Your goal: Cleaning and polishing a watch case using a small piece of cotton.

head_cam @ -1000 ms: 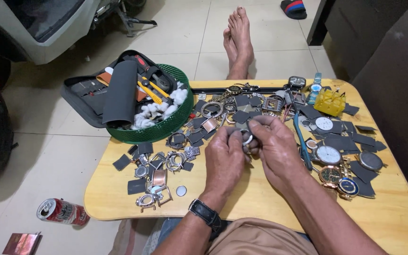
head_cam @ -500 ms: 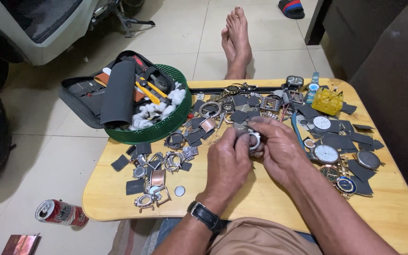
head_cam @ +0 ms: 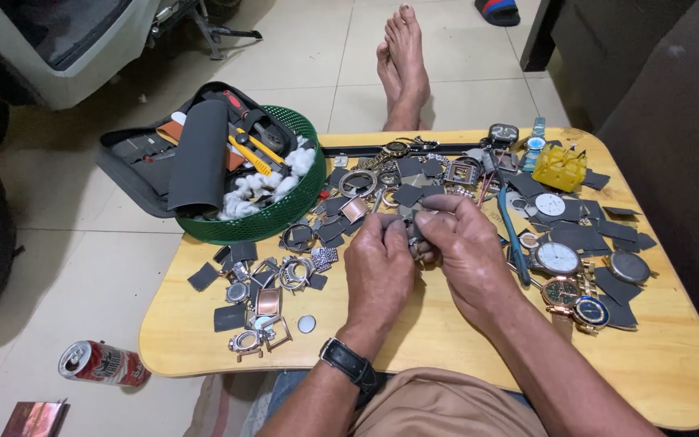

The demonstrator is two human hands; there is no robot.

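Over the middle of a low wooden table (head_cam: 446,340), my left hand (head_cam: 378,271) and my right hand (head_cam: 467,251) meet around a small metal watch case (head_cam: 418,245), which is mostly hidden by the fingers. My right hand also pinches a small dark piece of sandpaper (head_cam: 430,217) against it. A black wristwatch (head_cam: 349,364) sits on my left wrist. Loose watch cases and bezels (head_cam: 273,283) lie to the left of my hands. Whole watches (head_cam: 558,257) lie to the right.
A green basket (head_cam: 273,218) with a black roll, cotton and tools stands on the table's far left corner. Dark sandpaper squares are scattered about, with a yellow plastic box (head_cam: 560,167) at the back right. A drink can (head_cam: 103,362) lies on the floor. My bare feet (head_cam: 402,61) stretch beyond the table.
My hands have stayed together over the table's middle, with the fingers shifting slightly around the watch case. Nothing else has moved.
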